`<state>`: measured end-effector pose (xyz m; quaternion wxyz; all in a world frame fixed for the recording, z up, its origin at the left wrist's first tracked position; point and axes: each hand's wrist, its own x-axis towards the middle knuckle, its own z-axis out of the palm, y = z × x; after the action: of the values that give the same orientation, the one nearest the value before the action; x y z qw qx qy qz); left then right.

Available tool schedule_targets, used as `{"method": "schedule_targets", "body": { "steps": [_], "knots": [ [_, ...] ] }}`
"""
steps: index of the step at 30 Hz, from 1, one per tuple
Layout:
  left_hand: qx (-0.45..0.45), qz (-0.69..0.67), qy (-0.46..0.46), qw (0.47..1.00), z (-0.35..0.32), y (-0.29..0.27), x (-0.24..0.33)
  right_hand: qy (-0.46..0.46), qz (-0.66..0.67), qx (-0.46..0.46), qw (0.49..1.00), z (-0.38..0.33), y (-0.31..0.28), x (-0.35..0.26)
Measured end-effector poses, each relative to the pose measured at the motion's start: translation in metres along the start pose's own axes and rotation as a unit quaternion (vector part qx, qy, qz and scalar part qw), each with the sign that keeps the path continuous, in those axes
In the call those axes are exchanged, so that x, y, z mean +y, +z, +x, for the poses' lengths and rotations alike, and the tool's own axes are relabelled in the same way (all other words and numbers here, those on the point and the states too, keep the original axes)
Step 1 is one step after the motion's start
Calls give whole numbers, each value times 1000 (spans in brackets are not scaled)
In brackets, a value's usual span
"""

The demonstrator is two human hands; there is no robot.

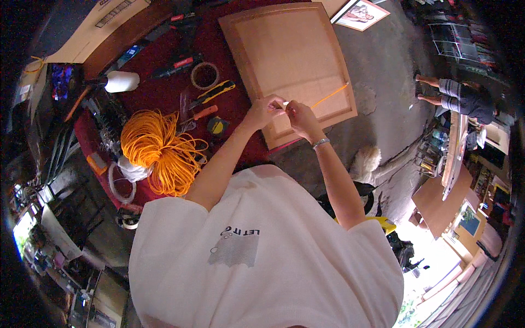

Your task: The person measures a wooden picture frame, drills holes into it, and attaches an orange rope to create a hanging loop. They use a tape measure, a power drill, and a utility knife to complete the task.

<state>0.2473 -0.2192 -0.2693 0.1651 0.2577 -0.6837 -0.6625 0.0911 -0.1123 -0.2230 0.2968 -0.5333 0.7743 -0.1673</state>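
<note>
Both my hands meet over the near part of a brown wooden frame with a flat back panel (290,49). A small white piece (285,103) shows between their fingertips; its kind is too small to make out. My left hand (265,112) is closed in a pinch on it from the left. My right hand (302,120), with a bracelet at the wrist, is closed against it from the right. Beside the right hand, a thin orange strip like cord (331,94) runs across the panel to the frame's right edge. Whether the fingers hold its near end is hidden.
Left, on a dark red surface, are a bundle of orange cord (158,147), tape measure (217,127), screwdriver (205,112), utility knife (216,92), tape roll (205,75) and white bottle (121,82). A framed picture (361,13) lies beyond; another person (465,98) stands right.
</note>
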Motion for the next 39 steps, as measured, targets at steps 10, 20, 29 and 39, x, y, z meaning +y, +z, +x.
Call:
{"method": "schedule_targets", "body": {
  "steps": [10, 20, 29, 39],
  "knots": [
    [50, 217, 187, 957, -8, 29, -23, 100, -65, -77, 990, 8, 6, 9],
    [11, 249, 66, 966, -19, 24, -22, 4, 36, 89, 995, -8, -29, 37],
    [69, -271, -97, 955, -23, 46, 97, -96, 286, 80, 950, -30, -119, 9],
    [218, 201, -128, 946, 64, 186, 91, -94, 235, -2, 968, -81, -194, 176]
  ]
}}
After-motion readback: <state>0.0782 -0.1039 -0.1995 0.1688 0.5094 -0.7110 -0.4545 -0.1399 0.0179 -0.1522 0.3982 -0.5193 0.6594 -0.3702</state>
